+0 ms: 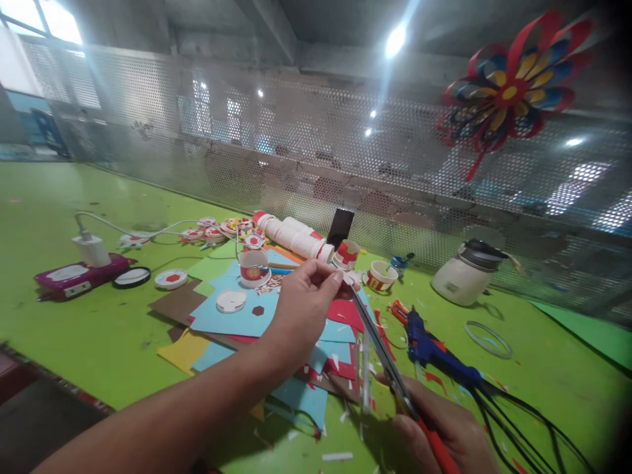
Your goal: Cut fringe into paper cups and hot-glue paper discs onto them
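My left hand (303, 303) reaches across the middle of the table, thumb and finger pinched on a small pale piece of paper (350, 278). At the lower right, my right hand (444, 421) is closed around the red handle of long metal scissors (382, 349). The blade tips point away from me and meet the paper piece at my left fingertips; whether they are cutting it is too small to tell. Below the hands lie stacked coloured sheets, with a light blue sheet (212, 321) on top. A round white lid (231, 301) and a small dark hexagon (258, 311) rest on it.
A blue glue gun (429, 349) with black cables lies right, near a ring (488, 339) and a white jar (464, 276). Paper cups (380, 276) and a cup stack (296, 237) stand behind. Left are a purple power strip (81, 276) and round lids. Paper scraps litter the front.
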Tool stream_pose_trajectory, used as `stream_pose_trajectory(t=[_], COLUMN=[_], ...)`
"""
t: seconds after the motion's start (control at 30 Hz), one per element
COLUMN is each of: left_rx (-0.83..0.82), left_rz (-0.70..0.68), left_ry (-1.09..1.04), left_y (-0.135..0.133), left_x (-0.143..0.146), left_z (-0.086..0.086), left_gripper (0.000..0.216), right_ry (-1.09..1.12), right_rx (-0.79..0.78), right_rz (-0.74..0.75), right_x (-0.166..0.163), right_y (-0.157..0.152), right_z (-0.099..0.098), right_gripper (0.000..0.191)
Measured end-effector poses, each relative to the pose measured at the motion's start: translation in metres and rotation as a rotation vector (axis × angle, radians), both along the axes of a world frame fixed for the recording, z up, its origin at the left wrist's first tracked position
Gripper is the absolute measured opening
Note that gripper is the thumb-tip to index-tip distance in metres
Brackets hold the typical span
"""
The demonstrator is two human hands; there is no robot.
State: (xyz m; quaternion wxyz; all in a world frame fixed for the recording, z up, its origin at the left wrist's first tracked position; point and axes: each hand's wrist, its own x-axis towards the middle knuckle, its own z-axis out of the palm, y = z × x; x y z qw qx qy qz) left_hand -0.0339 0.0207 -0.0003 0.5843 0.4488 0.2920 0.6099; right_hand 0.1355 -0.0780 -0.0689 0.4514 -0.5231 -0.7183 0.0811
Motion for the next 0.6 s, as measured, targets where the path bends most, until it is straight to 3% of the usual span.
stream_pose_trajectory(t=[0.2,0.6], left_rx=[0.000,-0.004], left_rz=[-0.005,-0.007], left_ry=[0.004,-0.021], left_y=[0.0005,-0.0001], left_x=[-0.0009,-0.0013], left_z=[-0.0009,-0.0008], left_gripper=[0.007,0.007], right_ry=[-0.120,-0.071], right_rx=[-0.002,0.017], right_rz=[0.041,0.009], right_x=[0.0016,-0.0008], right_y=[0.0015,0.0003], right_z=[0.0066,0.0039], right_gripper=[0.027,0.028])
